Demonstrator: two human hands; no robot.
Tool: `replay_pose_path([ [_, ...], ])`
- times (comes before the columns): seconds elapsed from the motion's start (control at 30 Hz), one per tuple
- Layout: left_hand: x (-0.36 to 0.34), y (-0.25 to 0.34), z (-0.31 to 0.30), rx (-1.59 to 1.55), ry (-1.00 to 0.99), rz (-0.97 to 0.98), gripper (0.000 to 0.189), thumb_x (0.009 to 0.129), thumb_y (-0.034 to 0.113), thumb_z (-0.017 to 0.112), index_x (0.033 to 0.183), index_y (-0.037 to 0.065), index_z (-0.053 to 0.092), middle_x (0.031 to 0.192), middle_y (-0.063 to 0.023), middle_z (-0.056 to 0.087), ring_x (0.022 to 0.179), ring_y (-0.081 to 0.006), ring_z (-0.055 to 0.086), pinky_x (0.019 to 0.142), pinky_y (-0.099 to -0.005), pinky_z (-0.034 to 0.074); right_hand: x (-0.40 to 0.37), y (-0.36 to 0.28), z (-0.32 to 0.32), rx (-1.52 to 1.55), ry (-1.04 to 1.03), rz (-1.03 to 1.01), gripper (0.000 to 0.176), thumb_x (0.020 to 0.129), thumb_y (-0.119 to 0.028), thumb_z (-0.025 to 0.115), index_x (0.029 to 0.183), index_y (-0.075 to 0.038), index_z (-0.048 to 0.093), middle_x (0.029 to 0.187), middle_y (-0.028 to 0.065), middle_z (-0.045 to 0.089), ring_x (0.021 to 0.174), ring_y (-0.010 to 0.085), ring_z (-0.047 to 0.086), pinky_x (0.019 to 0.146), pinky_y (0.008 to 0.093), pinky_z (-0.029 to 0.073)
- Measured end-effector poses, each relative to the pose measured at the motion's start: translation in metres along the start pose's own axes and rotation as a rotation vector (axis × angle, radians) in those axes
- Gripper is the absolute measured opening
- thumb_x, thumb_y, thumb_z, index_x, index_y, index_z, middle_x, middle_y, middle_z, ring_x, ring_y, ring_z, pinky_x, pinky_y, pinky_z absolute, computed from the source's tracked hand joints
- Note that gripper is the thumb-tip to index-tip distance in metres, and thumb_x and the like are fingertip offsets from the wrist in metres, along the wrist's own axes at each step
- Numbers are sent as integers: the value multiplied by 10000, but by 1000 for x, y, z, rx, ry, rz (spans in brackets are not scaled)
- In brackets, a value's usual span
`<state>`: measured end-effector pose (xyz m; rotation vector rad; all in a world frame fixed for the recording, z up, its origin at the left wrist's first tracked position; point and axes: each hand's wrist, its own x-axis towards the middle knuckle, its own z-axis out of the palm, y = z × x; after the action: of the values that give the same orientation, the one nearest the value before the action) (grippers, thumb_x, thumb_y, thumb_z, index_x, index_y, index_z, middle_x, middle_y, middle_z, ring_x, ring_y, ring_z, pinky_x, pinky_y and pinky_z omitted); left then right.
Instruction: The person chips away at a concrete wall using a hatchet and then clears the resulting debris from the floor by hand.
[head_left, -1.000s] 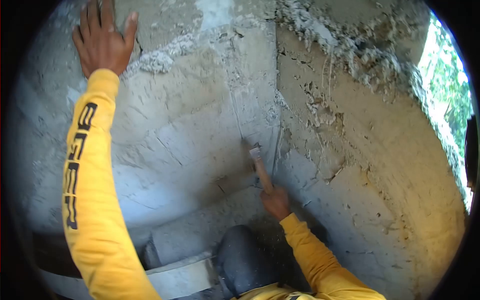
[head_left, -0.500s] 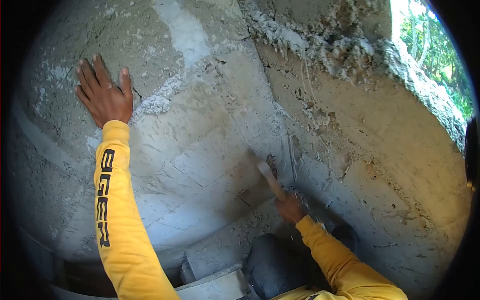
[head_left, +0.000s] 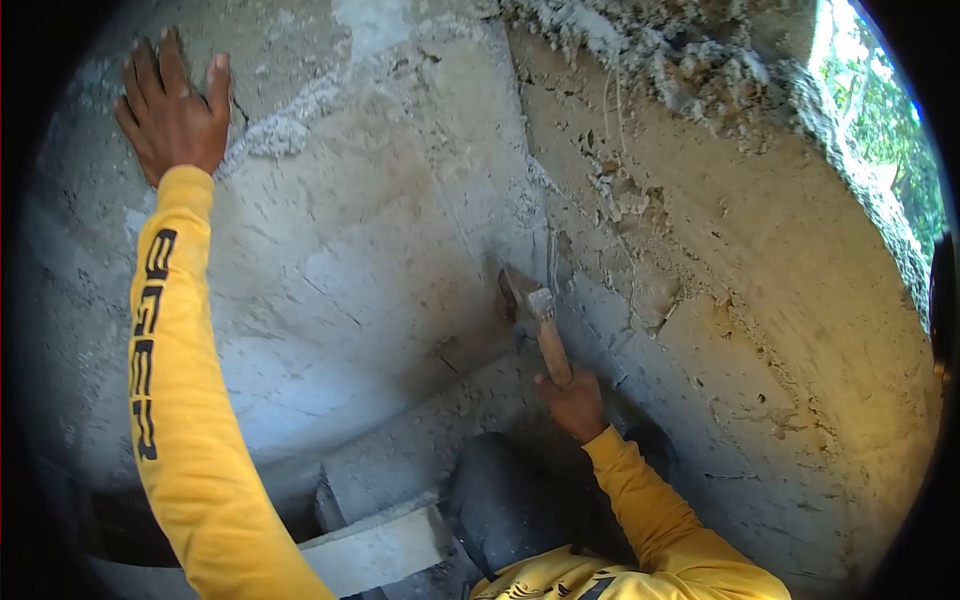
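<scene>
My left hand [head_left: 172, 112] is pressed flat, fingers spread, against the rough plastered wall [head_left: 330, 230] at the upper left. My right hand [head_left: 575, 402] grips the wooden handle of a small hammer [head_left: 540, 325]. The hammer's metal head touches the wall at the inner corner where the grey wall meets the sandy, crumbling wall [head_left: 760, 300] on the right. Both arms wear yellow long sleeves. My dark-trousered knee [head_left: 500, 510] is bent just below the right hand.
A pale concrete slab or block [head_left: 375, 550] lies at the bottom by my knee. Loose mortar crumbs cling along the top of the right wall. An opening with green foliage [head_left: 880, 130] shows at the upper right.
The hammer swung back off the wall half a second ago and now its head is against the corner again. The view shifted, and my left hand stays flat on the wall.
</scene>
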<state>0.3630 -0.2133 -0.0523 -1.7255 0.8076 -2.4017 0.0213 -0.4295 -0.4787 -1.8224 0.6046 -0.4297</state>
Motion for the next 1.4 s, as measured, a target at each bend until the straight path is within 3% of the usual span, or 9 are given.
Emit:
replay_pose_path([
  [0.1,-1,-4,5,64,65,32,729,1023,670,396,1521,146,494,1564,-199,476,1463,-391,427,1182,-575,334,0,-31,-8,57,89,-300,230,882,-174,769,967,22,684,803,217,688,685,378,696,649,421,541],
  [0.27,8,14,-25,-43,-398,-156,909,998,550,474,1610,-62,198,1681,-340,99,1559,-523,83,1240,-659,95,18,-33,9,98,256,-753,153,872,-94,772,946,-3,673,777,130,650,618,228,661,601,313,529],
  [0.4,-2,16,-14,52,-199,-130,764,974,306,635,1618,95,284,1692,-199,230,1551,-403,230,1265,-552,164,51,57,58,-336,-92,-89,348,884,-257,733,1005,66,684,875,271,700,790,471,691,752,466,549],
  [0.6,-2,12,-14,220,-216,-104,769,971,313,642,1620,109,285,1690,-193,241,1547,-403,246,1269,-543,161,33,21,32,-149,-136,71,389,896,-305,741,979,71,685,846,292,685,827,461,693,724,467,533],
  [0.9,-9,1,-4,243,-184,-57,734,1003,371,598,1618,110,295,1695,-191,232,1545,-396,255,1260,-552,191,34,1,26,237,181,-559,156,979,-63,685,858,-64,585,739,19,575,705,124,555,650,293,446],
  [1.03,-16,-2,3,221,-141,-47,746,999,366,607,1623,115,285,1699,-187,224,1549,-394,249,1260,-551,190,58,42,55,-141,-165,126,305,926,-244,730,917,54,665,750,179,660,692,275,654,689,404,510],
  [1.13,-1,-7,2,249,-151,-78,750,999,361,610,1626,121,276,1702,-183,218,1552,-390,245,1261,-549,190,52,53,47,-167,-88,-120,391,900,-306,729,964,79,700,850,272,710,809,429,716,744,457,541],
  [1.23,-8,-3,1,249,-158,-47,745,1002,361,609,1626,125,277,1700,-183,221,1552,-387,246,1262,-547,189,34,18,23,-106,-116,109,351,893,-276,750,966,64,703,834,259,704,779,431,704,736,472,545],
  [1.4,-9,-4,0,211,-120,-23,696,1019,376,583,1610,118,320,1685,-190,263,1538,-391,278,1261,-546,193,24,-6,1,-206,98,-564,184,956,-116,707,883,15,599,768,129,618,684,201,592,653,349,464],
])
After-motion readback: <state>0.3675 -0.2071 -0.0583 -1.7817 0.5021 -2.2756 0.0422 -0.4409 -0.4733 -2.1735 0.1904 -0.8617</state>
